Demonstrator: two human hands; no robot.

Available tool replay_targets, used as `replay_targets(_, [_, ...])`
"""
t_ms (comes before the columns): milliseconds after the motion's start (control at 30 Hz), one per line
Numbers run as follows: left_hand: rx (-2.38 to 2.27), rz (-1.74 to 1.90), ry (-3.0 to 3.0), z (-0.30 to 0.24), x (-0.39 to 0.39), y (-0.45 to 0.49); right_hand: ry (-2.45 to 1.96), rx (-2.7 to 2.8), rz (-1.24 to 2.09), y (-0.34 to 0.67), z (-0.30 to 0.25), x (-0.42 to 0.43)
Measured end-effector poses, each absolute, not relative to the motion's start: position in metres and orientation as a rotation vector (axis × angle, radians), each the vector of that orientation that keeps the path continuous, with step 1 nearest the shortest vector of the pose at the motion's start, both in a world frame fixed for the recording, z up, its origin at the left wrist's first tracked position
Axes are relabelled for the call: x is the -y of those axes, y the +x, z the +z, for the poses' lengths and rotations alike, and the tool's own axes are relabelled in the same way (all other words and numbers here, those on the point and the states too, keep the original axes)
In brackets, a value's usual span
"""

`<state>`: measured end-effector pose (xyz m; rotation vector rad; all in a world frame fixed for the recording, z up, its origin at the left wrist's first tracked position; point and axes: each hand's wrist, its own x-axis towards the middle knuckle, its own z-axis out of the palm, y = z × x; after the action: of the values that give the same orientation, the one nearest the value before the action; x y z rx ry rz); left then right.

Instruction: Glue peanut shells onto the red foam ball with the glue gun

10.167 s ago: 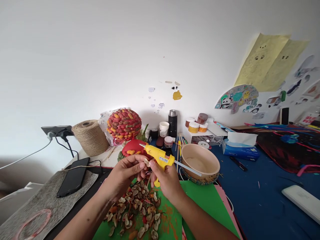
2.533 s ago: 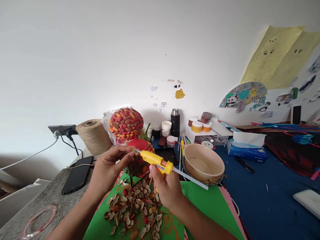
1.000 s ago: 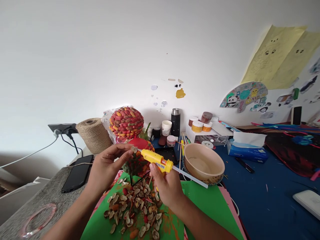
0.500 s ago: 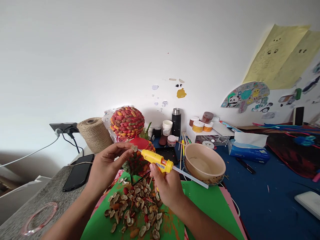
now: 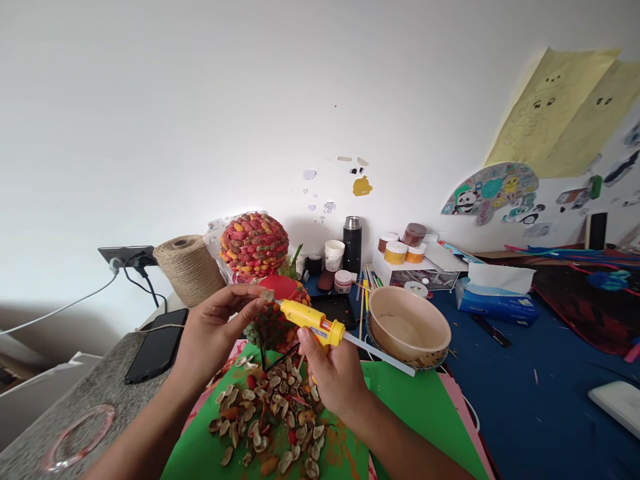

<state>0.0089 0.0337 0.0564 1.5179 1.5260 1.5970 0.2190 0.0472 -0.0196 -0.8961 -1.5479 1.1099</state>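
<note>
1. Versus ten seconds ago: then the hands were together, both thumbs at a shell, with the glue gun (image 5: pixel 306 317) tipped up above them. Now the left hand (image 5: pixel 210 335) is farther left, well apart from the right hand (image 5: pixel 336 375), and the peanut shell (image 5: pixel 267 295) is at the nozzle.
2. Versus half a second ago: nearly the same; the gun is shifted very slightly left in view, both grips unchanged.
3. Left hand: raised, reaching in from the lower left, thumb and fingertips pinched on the shell with almost no gap. Forearm slants up to the right.
4. Right hand: wrapped around the gun's handle, thumb along its near side. The other fingers are mostly hidden; cannot tell whether the trigger is pressed.
5. Gun: nozzle aims left and slightly up, tip at the shell; contact or small gap, cannot tell. A glue stick (image 5: pixel 381 355) sticks out of its back, sloping down toward the bowl (image 5: pixel 431 328).
6. Shell position: in front of the red ball (image 5: pixel 278 287), above the loose shells (image 5: pixel 283 387) scattered on the green sheet (image 5: pixel 410 407).
7. Left of the hands: phone (image 5: pixel 157 353), with the twine spool (image 5: pixel 190 275) behind it.
</note>
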Motion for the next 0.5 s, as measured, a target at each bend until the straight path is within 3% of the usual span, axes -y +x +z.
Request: replay_targets(500, [-1.418, 1.605, 1.433, 0.0567, -0.0377, 0.0108, -0.900, 1.562, 1.116, 0.2177, -0.0204, -0.0458])
